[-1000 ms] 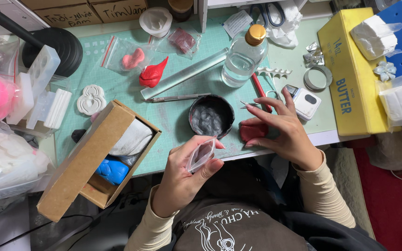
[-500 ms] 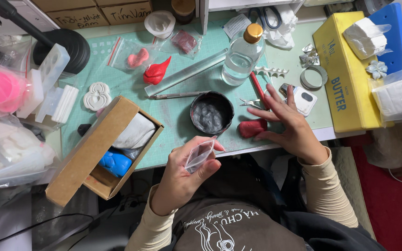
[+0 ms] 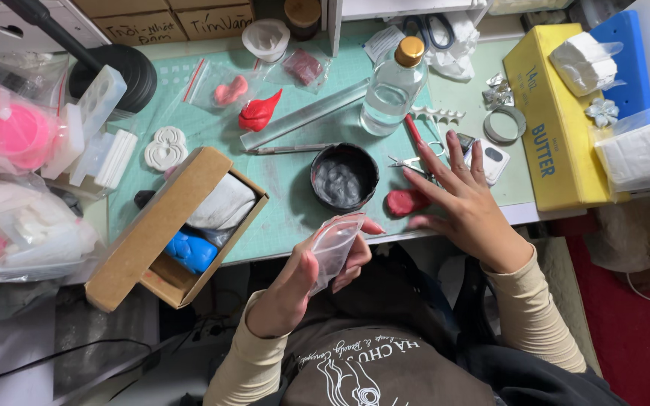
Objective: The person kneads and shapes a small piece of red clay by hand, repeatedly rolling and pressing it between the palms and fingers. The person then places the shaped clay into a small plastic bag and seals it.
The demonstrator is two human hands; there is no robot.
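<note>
Red clay lump [image 3: 406, 201] under spread right hand [image 3: 469, 204]; left hand [image 3: 302, 282] pinches plastic bag [image 3: 332, 248].

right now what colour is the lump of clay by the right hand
Red, a dull pinkish red: the clay lump lies on the mat beside the right hand, clearest in the head view.

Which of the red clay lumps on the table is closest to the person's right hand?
The flat red lump by the table's front edge, just under the right hand fingers. The pointed red lump lies far back, beside the ruler.
</note>
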